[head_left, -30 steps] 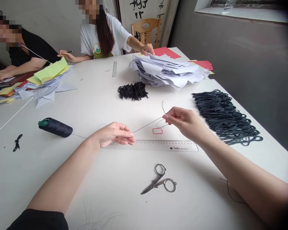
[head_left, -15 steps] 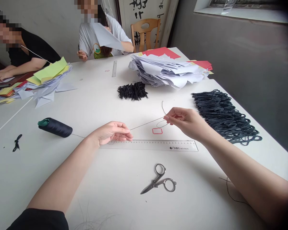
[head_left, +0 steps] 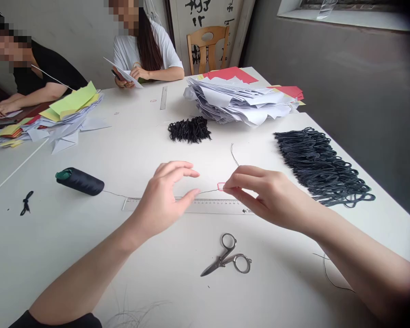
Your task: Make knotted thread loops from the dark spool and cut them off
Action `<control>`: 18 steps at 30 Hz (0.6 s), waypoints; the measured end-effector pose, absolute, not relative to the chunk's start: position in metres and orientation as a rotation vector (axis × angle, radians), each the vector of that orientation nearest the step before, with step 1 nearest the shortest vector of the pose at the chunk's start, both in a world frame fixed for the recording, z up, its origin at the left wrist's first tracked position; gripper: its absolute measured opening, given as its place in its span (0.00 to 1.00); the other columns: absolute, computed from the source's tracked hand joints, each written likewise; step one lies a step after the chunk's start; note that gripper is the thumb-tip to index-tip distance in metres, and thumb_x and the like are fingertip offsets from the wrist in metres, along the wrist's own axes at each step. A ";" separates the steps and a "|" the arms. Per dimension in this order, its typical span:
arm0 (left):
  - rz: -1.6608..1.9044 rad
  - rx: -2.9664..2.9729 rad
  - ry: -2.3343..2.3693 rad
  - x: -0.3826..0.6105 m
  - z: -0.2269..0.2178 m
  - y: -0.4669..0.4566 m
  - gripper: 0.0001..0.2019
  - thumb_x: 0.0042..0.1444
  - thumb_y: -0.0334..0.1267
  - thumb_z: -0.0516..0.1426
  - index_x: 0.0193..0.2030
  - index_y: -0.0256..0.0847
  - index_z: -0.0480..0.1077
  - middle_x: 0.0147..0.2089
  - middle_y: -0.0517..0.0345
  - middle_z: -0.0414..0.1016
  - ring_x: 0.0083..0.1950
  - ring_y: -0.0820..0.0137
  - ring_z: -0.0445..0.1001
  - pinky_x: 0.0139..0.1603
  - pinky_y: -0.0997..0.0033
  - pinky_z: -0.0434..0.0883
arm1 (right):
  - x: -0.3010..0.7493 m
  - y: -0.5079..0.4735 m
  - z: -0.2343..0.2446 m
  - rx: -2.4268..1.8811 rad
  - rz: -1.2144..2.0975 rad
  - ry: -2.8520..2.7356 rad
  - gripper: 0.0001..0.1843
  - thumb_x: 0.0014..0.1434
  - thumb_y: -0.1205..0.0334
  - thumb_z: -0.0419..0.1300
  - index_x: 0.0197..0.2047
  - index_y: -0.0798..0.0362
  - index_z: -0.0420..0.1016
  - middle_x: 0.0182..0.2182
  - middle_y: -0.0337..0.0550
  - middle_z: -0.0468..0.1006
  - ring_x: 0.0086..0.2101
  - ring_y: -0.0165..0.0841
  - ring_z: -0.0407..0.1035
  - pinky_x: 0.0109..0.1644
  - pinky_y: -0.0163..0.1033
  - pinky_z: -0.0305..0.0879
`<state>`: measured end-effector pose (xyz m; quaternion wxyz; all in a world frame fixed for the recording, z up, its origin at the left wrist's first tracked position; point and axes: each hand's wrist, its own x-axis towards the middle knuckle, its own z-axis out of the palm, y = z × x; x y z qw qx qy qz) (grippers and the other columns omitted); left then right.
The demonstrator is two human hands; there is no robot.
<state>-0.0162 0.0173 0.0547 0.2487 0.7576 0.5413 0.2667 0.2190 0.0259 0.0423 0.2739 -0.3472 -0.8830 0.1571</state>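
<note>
While my right hand (head_left: 269, 198) sits in a narrow pinch, thumb and forefinger closed on the dark thread (head_left: 208, 191), my left hand (head_left: 162, 200) is wide, fingers spread, thumb tip right at the thread; can't tell if it's pinned there. Thread runs out past my left hand to the spool of dark thread (head_left: 80, 181), green at one end, lying on the counter (head_left: 89, 255). A small red-outlined square (head_left: 221, 186) sits just at my right fingertips; can't tell if they touch it. A thin thread end (head_left: 234, 155) sticks up just beyond that hand. Just below both hands lies a clear ruler (head_left: 191, 206), and nearer me, between them, steel scissors (head_left: 227, 260), untouched. Right of my right hand is a long fanned row of dark thread loops (head_left: 323, 168). Ahead of my hands sit a small heap of black loops (head_left: 189, 130) and, farther on, a tall stack of white paper (head_left: 239, 100). Left of my left hand, past the spool, lies a tiny knotted black piece (head_left: 26, 203). Step in hand, as I judge it: laying the thread out along the ruler by the red square. Next move calls for my left hand to close on the thread, keeping it taut.
</note>
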 end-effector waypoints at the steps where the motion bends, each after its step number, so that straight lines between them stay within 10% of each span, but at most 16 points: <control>1: 0.720 2.030 1.400 -0.010 0.053 0.013 0.13 0.54 0.44 0.61 0.46 0.48 0.76 0.59 0.54 0.70 0.62 0.55 0.62 0.52 0.60 0.69 | 0.216 0.022 0.043 -0.906 0.413 -2.399 0.11 0.65 0.66 0.50 0.37 0.55 0.73 0.32 0.46 0.73 0.26 0.27 0.64 0.28 0.34 0.60; 18: 0.157 1.333 1.314 -0.040 0.043 0.053 0.15 0.48 0.50 0.64 0.34 0.40 0.79 0.38 0.51 0.82 0.43 0.63 0.79 0.43 0.69 0.73 | 0.220 0.035 0.035 -1.150 0.258 -2.302 0.11 0.64 0.67 0.51 0.33 0.54 0.72 0.30 0.44 0.75 0.24 0.26 0.63 0.28 0.33 0.59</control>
